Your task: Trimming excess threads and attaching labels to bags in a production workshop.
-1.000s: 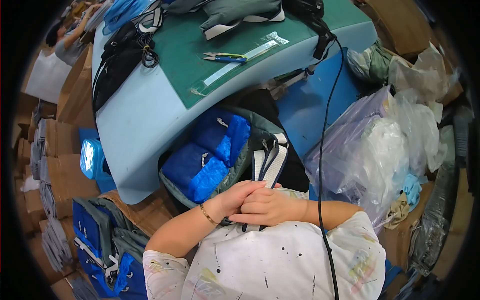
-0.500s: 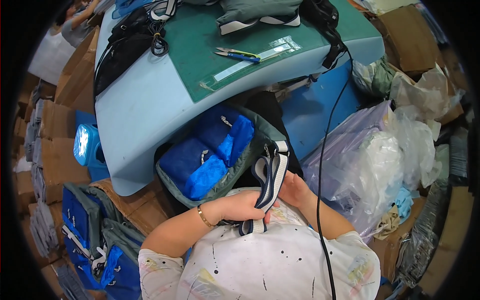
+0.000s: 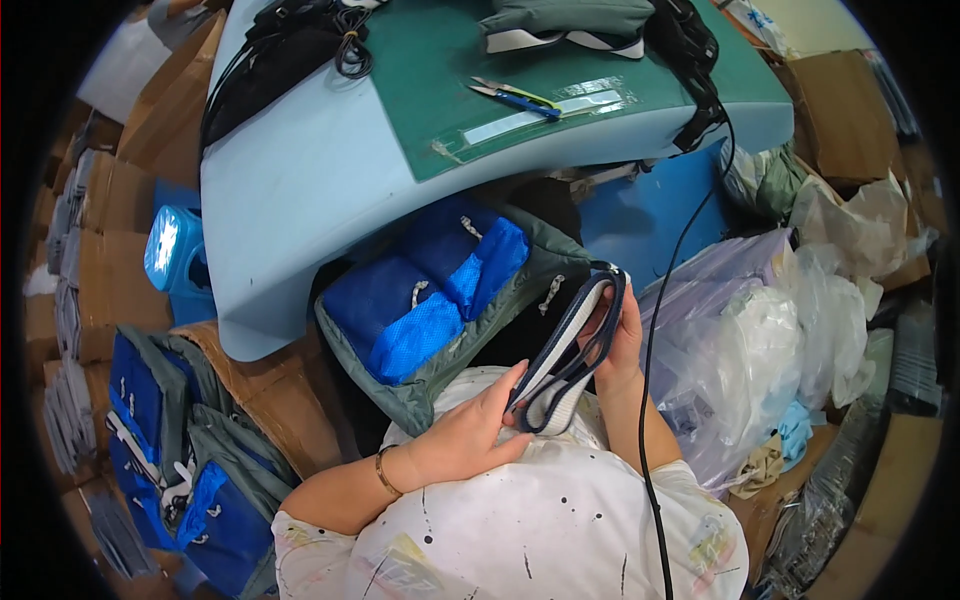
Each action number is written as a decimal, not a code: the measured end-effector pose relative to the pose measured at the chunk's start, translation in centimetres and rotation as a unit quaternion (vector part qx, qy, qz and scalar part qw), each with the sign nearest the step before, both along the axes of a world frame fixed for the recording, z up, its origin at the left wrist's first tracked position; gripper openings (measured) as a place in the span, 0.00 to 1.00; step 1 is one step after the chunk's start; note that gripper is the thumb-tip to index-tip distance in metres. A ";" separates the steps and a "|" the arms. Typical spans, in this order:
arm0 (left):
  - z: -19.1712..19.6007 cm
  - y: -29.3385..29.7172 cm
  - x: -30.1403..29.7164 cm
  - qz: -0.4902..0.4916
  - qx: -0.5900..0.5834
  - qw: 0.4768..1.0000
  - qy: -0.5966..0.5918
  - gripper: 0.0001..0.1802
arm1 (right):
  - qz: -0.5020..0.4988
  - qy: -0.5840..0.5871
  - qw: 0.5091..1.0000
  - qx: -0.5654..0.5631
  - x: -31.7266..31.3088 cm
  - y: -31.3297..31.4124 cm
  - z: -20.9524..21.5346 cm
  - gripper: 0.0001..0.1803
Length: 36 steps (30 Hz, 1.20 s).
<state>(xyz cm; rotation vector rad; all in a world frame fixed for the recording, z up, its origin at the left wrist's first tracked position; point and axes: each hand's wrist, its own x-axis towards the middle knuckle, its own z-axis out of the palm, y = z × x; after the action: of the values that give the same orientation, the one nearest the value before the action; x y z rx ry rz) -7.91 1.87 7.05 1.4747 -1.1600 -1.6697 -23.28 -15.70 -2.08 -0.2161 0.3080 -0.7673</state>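
A white webbing strap with dark navy edges (image 3: 553,413) is looped between my two hands above my lap. My left hand (image 3: 478,420), a bracelet on its wrist, closes on the strap's lower end between thumb and fingers. The upper end of the loop is gripped by my right hand (image 3: 621,335), whose fingers are partly behind it. Just beyond lies a blue and grey-green fabric bag (image 3: 345,312), tilted, with two bright blue mesh pockets (image 3: 413,338) and pale cord zipper pulls (image 3: 419,292). Its near right part is dark and partly covered by the strap and hands.
Beyond the bag stands a pale blue table (image 3: 290,190) with a green mat (image 3: 420,80), carrying blue-handled thread snips (image 3: 520,98). A black cable (image 3: 650,400) hangs down past my right arm. Similar bags (image 3: 225,530) sit at left; plastic wrap (image 3: 740,350) is heaped at right.
My right hand has risen and now grips the strap's upper end. The strap has opened into a wider loop, and my left hand's fingers have shifted along it. The view has shifted slightly.
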 end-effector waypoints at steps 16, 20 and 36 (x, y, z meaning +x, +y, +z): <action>-1.3 0.5 -0.5 0.096 -0.210 0.930 -0.287 0.15 | -0.043 0.055 0.994 0.087 2.9 2.6 1.7 0.15; -0.9 0.9 -0.1 0.114 -0.178 0.934 -0.289 0.13 | -0.062 0.069 0.992 0.088 2.4 2.6 1.3 0.15; 0.4 2.6 1.5 0.069 -0.124 0.943 -0.302 0.14 | -0.041 0.062 0.990 0.121 2.2 2.7 1.5 0.17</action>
<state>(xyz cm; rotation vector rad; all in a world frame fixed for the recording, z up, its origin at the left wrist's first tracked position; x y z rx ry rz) -6.46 4.48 7.41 1.9083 -1.4745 -0.9460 -21.07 -12.98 -0.62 -0.0211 0.5269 -0.7907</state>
